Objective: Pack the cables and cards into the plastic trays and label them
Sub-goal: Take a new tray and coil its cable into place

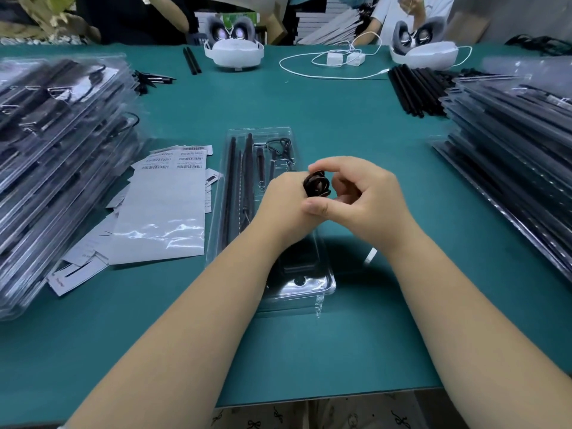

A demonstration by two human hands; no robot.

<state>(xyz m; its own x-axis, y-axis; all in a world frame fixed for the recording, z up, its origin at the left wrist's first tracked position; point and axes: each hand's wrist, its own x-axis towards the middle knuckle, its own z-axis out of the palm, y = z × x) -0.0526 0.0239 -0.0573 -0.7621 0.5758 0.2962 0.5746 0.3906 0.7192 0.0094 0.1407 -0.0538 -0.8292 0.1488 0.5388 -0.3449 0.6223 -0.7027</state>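
Cable coil [316,183] pinched between our left hand [289,201] and right hand [363,196], held over open tray [244,193]. Tray's long axis runs 12–6; free pocket lies at 6, nearer left hand, we judge.

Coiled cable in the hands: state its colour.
Black, a dark glossy coiled cable; the head view shows it best.

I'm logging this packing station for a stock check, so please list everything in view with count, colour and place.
clear plastic tray: one, clear, centre, holding black rods
coiled black cable: one, black, held over the tray
barcode label sheets: several, white, left of tray
stacks of packed clear trays: two, left and right
loose black rods: a pile, far right
white headsets: two, far edge
white charger cable: one, far centre
green table mat: one
left hand, right hand: both gripping the cable
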